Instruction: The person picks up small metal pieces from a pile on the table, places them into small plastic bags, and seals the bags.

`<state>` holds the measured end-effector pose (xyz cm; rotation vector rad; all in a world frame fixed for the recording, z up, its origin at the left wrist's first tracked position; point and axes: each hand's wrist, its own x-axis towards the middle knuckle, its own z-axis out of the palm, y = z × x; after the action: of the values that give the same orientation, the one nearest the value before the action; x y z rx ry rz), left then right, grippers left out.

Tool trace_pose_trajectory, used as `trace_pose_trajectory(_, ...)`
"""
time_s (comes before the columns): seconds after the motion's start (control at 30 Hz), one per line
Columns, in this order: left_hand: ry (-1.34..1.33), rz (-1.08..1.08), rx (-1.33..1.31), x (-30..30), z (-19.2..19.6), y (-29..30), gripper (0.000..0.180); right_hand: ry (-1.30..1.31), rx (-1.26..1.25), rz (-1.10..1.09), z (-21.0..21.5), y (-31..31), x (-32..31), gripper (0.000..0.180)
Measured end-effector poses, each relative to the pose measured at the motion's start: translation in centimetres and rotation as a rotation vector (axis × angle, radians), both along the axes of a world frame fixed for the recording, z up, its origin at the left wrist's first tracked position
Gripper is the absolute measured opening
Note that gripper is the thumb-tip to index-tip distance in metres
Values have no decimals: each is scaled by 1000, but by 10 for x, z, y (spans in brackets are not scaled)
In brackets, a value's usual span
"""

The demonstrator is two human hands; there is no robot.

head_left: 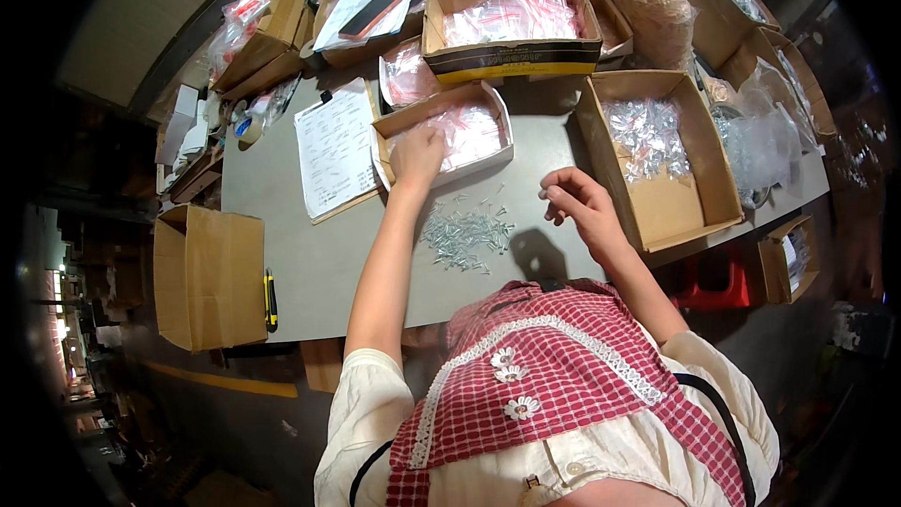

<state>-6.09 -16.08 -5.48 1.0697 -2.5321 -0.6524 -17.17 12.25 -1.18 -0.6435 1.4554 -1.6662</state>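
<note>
My left hand (419, 156) reaches into a small white-edged cardboard box (488, 161) of clear zip bags (469, 131) with red seal lines. Its fingers are curled down among the bags; the fingertips are hidden, so what they grip cannot be made out. Off to the right, my right hand (584, 207) hovers over the grey table, its fingers loosely bent and apart, with nothing visible between them. A loose pile of small silvery screws (465, 237) lies on the tabletop between my forearms, nearer to me than the bag box.
Right of my right hand stands an open carton (657, 210) with filled clear bags. A larger box (511, 64) of zip bags sits at the back. A clipboard with a written sheet (336, 145), an empty-looking carton (208, 277) and a yellow-black cutter (270, 300) are leftward.
</note>
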Motion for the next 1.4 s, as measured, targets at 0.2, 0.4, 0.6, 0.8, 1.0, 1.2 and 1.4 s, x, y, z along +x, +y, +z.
trace_pose_trajectory(0.2, 402, -66, -269, 29, 21, 23, 20, 721, 36, 20, 9, -31, 10, 34)
trace_pose_trajectory(0.4, 283, -368, 121, 41, 55, 93, 10, 1170, -135, 52, 31, -58, 14, 37)
trace_pose_trajectory(0.6, 372, -177, 410, 50, 57, 118, 12, 737, 12, 124, 11, -46, 18, 22)
trace_pose_trajectory(0.8, 384, -178, 504, 52, 54, 135, 13, 227, 135, 384, -3, -31, 5, 13)
trace_pose_trajectory(1.0, 311, -199, 534, 56, 52, 142, 17, 24, 248, 516, 4, -26, -8, 10)
trace_pose_trajectory(1.2, 426, -182, 547, 56, 45, 147, 17, 42, 219, 496, 7, -21, -1, 17)
trace_pose_trajectory(1.4, 404, -140, 360, 62, 50, 148, 14, 204, 192, 426, 7, -17, 9, 22)
